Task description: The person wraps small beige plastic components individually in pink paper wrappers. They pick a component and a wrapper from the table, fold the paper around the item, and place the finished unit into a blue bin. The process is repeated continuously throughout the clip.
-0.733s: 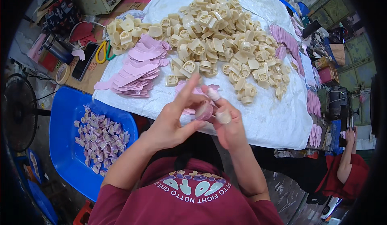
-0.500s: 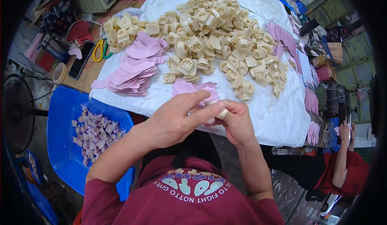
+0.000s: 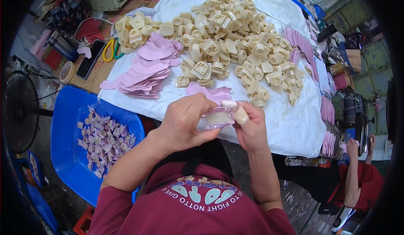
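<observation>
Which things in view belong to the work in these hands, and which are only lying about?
Apparently in use:
pink-edged pale piece, held by left hand and right hand
heaped beige pieces
stacked pink cutouts
blue tub of pinkish pieces

Probably unrelated:
phone
scissors
flask

White and pastel lettering (image 3: 206, 195) on a maroon shirt (image 3: 181, 220), reddish printed digits (image 3: 96, 65) on the brown tabletop (image 3: 89, 81)

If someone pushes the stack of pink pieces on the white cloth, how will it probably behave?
The pink stack would probably slide apart, since its pieces lie loosely fanned. Each piece seems light and perhaps floppy, because the edges look thin.
</observation>
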Demonstrator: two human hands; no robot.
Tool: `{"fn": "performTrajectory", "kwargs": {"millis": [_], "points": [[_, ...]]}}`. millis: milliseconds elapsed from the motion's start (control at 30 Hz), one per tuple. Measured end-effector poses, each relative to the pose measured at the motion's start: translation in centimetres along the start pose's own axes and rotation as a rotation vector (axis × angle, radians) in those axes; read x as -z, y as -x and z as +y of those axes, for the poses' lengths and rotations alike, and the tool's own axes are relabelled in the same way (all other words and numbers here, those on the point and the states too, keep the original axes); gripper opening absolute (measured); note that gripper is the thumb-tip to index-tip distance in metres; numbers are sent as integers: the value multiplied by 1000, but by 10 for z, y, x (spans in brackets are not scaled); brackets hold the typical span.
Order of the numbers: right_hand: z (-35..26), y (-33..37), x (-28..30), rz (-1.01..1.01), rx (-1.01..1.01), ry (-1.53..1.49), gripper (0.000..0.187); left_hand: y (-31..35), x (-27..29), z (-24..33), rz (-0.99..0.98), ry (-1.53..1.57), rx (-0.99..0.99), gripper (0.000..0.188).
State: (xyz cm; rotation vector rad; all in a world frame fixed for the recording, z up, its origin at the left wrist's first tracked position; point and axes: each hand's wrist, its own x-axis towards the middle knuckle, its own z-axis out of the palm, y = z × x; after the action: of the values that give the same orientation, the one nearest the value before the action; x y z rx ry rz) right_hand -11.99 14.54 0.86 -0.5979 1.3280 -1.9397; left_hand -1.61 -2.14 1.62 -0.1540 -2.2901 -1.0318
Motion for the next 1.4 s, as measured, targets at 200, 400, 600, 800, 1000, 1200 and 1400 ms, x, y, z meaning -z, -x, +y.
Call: {"fn": "performTrajectory", "kwargs": {"millis": [200, 400, 600, 800, 1000, 1200, 1400], "points": [[16, -13, -20, 220, 136, 144, 25, 4, -28, -2, 171, -87, 154, 36], [22, -14, -19, 241, 21, -23, 25, 2, -38, -2, 254, -71, 241, 34], [25, -12, -19, 179, -1, 257, 25, 11, -42, -10, 229, -77, 351, 34], [47, -5, -34, 85, -9, 555, 29, 44, -28, -20, 138, -156, 367, 35], [54, -11, -14, 93, 437, 1177, 30, 145, 63, -54, 369, -398, 832, 36], [62, -29, 4, 57, 492, 1415, 18, 175, 97, -51, 373, -818, 732, 57], [70, -30, 1, 63, 467, 1541, 18, 85, 28, -37, 278, -380, 317, 44]]}}
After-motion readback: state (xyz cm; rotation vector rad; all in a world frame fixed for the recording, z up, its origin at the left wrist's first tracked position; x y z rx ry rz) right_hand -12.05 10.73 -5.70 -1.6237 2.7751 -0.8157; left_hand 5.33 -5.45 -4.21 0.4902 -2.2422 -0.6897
